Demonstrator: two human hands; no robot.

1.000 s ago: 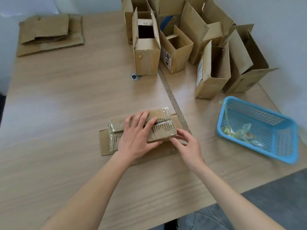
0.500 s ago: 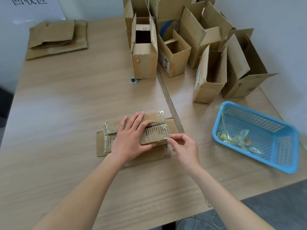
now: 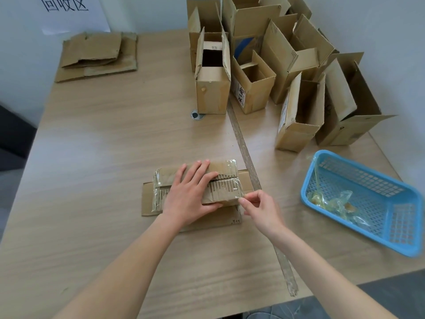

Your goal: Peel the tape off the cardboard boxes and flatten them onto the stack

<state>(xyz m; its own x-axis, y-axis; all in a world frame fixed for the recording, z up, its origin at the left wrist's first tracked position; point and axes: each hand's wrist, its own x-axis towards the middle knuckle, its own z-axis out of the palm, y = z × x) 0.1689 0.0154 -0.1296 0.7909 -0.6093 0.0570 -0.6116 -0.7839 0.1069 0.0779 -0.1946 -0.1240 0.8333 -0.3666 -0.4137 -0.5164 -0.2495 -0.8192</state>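
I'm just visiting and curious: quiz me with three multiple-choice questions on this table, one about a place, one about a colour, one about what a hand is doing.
1. Where does the stack of flattened cardboard lie?
A far left corner
B inside the basket
C under the hands

2. What colour is the basket?
A red
B blue
C green

3. What is the right hand doing?
A resting flat
B pinching the tape at the taped box corner
C holding scissors

Answers: 1 A, it sits by the wall sign; 2 B, its mesh is blue; 3 B, its fingertips meet at the tape while the left hand presses on the box.
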